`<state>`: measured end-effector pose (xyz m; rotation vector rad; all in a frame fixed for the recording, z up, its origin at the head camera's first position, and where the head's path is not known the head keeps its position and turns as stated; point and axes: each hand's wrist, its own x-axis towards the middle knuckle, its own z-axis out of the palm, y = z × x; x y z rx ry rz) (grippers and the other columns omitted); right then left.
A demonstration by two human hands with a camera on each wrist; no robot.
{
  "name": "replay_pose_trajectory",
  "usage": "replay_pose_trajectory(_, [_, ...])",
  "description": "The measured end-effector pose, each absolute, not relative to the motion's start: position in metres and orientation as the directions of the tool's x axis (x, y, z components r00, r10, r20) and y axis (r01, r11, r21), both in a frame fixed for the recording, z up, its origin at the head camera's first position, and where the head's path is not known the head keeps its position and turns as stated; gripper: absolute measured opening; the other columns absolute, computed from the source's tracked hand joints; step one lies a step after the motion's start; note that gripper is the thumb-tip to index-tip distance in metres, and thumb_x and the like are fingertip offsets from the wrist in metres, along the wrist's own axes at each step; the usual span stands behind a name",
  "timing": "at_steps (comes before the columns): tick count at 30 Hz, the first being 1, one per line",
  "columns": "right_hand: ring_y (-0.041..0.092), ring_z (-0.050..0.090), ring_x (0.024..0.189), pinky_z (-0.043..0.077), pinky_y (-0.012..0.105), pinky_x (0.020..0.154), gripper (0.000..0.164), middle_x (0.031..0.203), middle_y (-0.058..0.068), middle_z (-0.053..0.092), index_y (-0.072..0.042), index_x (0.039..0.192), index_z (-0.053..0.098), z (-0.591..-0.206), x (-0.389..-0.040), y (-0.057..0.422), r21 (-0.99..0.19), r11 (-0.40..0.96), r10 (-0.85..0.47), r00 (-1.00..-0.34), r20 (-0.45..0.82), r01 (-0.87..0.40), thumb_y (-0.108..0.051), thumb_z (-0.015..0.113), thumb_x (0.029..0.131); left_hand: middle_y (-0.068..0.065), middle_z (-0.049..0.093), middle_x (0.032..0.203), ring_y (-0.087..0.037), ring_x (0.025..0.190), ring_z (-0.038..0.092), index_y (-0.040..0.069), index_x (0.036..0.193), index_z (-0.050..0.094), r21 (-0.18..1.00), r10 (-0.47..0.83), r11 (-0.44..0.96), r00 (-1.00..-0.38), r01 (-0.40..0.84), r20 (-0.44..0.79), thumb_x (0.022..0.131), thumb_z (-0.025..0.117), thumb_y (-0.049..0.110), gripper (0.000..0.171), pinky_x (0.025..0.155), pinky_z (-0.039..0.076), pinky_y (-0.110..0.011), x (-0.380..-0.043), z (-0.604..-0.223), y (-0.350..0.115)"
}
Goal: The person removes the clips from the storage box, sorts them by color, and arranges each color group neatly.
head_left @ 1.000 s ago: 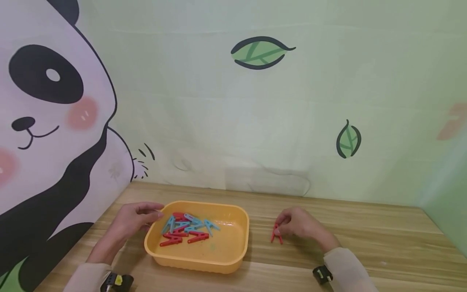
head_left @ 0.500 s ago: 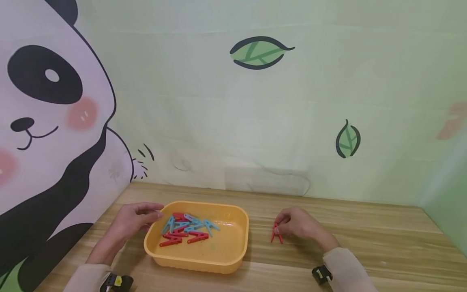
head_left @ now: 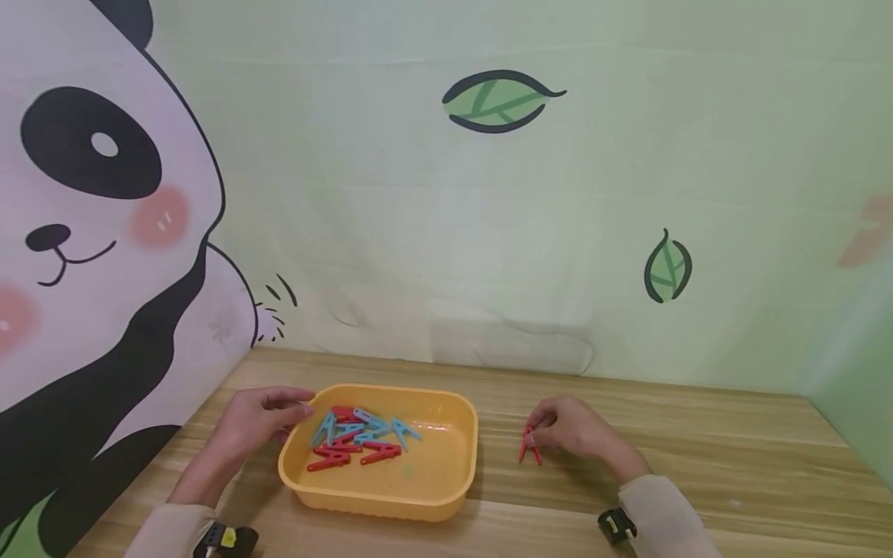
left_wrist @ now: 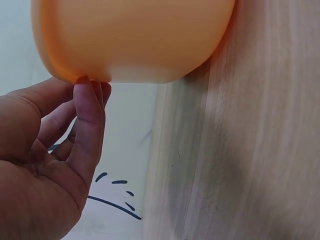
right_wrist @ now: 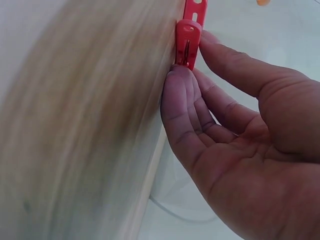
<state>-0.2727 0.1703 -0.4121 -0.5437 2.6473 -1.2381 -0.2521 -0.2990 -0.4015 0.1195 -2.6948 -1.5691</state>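
In the head view, a yellow plastic basin [head_left: 432,509] stands on the wooden table. My left hand [head_left: 254,422] holds its left rim, thumb and fingertips at the edge; the left wrist view shows these fingertips [left_wrist: 90,102] right at the rim. Several clothespins lie in the basin's left half, some red [head_left: 380,452], some light blue [head_left: 405,432]. To the right of the basin, my right hand [head_left: 568,425] pinches a red clothespin [head_left: 530,446] by its upper end, its two legs pointing down at the table. In the right wrist view this red clothespin [right_wrist: 189,42] sits between thumb and fingers.
The wooden table [head_left: 718,442] reaches back to a pale green wall cloth [head_left: 558,217] printed with leaves. A panda picture [head_left: 105,232] covers the left side. A small black device [head_left: 233,540] sits on the left wrist, another device [head_left: 615,525] on the right.
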Motion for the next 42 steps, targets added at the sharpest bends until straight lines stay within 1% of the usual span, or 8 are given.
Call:
replay_pose_trajectory(3, [0.015, 0.063, 0.073, 0.056, 0.033, 0.065, 0.014, 0.084, 0.003, 0.069, 0.003, 0.098, 0.074, -0.411, -0.272, 0.167, -0.744, 0.619, -0.355, -0.935, 0.021, -0.252, -0.007, 0.081, 0.091, -0.014, 0.077, 0.112, -0.021, 0.083, 0.067, -0.003, 0.127, 0.074, 0.870, -0.080, 0.489, -0.997, -0.058, -0.022, 0.099, 0.078, 0.018, 0.035, 0.070, 0.061, -0.034, -0.252, -0.402, -0.300])
replay_pose_trajectory(7, [0.016, 0.065, 0.083, 0.057, 0.037, 0.075, 0.019, 0.090, 0.001, 0.071, -0.001, 0.103, 0.075, -0.405, -0.270, 0.160, -0.699, 0.662, -0.306, -0.949, 0.078, -0.271, -0.015, 0.083, 0.092, -0.015, 0.076, 0.113, -0.021, 0.083, 0.067, -0.003, 0.127, 0.074, 0.871, -0.085, 0.487, -0.996, -0.063, -0.025, 0.099, 0.078, 0.018, 0.035, 0.070, 0.061, -0.035, -0.251, -0.403, -0.300])
replay_pose_trajectory(10, [0.016, 0.067, 0.089, 0.058, 0.038, 0.080, 0.023, 0.094, 0.000, 0.073, -0.001, 0.108, 0.076, -0.399, -0.268, 0.152, -0.696, 0.655, -0.289, -0.948, 0.130, -0.295, -0.017, 0.083, 0.093, -0.015, 0.076, 0.113, -0.022, 0.084, 0.067, -0.003, 0.127, 0.074, 0.872, -0.086, 0.484, -0.996, -0.064, -0.026, 0.099, 0.078, 0.018, 0.035, 0.071, 0.061, -0.036, -0.251, -0.402, -0.300])
replay_pose_trajectory(15, [0.018, 0.070, 0.095, 0.059, 0.035, 0.081, 0.024, 0.100, -0.001, 0.075, -0.005, 0.113, 0.076, -0.386, -0.264, 0.137, -0.729, 0.593, -0.285, -0.936, 0.205, -0.341, -0.020, 0.082, 0.096, -0.015, 0.076, 0.113, -0.022, 0.084, 0.066, -0.003, 0.127, 0.074, 0.876, -0.085, 0.478, -0.996, -0.060, -0.022, 0.099, 0.079, 0.018, 0.035, 0.071, 0.061, -0.035, -0.252, -0.403, -0.299])
replay_pose_trajectory(25, [0.021, 0.071, 0.100, 0.060, 0.034, 0.087, 0.029, 0.109, 0.005, 0.075, -0.001, 0.118, 0.074, -0.370, -0.260, 0.102, -0.789, 0.402, -0.433, -0.856, 0.283, -0.464, -0.021, 0.080, 0.098, -0.015, 0.076, 0.116, -0.021, 0.087, 0.068, -0.002, 0.127, 0.074, 0.879, -0.090, 0.470, -0.995, -0.076, -0.038, 0.099, 0.079, 0.018, 0.035, 0.073, 0.061, -0.032, -0.251, -0.402, -0.298])
replay_pose_trajectory(31, [0.019, 0.071, 0.099, 0.059, 0.031, 0.087, 0.028, 0.107, 0.003, 0.075, -0.001, 0.117, 0.074, -0.372, -0.265, 0.080, -0.798, 0.369, -0.482, -0.832, 0.274, -0.476, -0.019, 0.081, 0.097, -0.015, 0.076, 0.115, -0.021, 0.087, 0.068, -0.002, 0.127, 0.074, 0.882, -0.090, 0.466, -0.996, -0.068, -0.029, 0.098, 0.079, 0.018, 0.036, 0.073, 0.061, -0.032, -0.250, -0.402, -0.298])
replay_pose_trajectory(38, [0.017, 0.070, 0.095, 0.058, 0.027, 0.085, 0.022, 0.106, 0.014, 0.075, 0.003, 0.110, 0.074, -0.385, -0.270, 0.053, -0.784, 0.329, -0.562, -0.776, 0.286, -0.527, -0.012, 0.081, 0.095, -0.016, 0.076, 0.117, -0.021, 0.089, 0.069, -0.002, 0.127, 0.074, 0.882, -0.094, 0.466, -0.995, -0.070, -0.029, 0.098, 0.080, 0.019, 0.036, 0.074, 0.062, -0.033, -0.250, -0.402, -0.299])
replay_pose_trajectory(42, [0.014, 0.070, 0.093, 0.058, 0.028, 0.084, 0.020, 0.106, 0.012, 0.076, 0.001, 0.109, 0.075, -0.389, -0.270, 0.040, -0.773, 0.334, -0.601, -0.754, 0.266, -0.539, -0.011, 0.082, 0.095, -0.016, 0.076, 0.116, -0.021, 0.088, 0.069, -0.003, 0.126, 0.074, 0.890, -0.086, 0.453, -0.996, -0.057, -0.020, 0.098, 0.079, 0.017, 0.035, 0.073, 0.062, -0.034, -0.250, -0.403, -0.299])
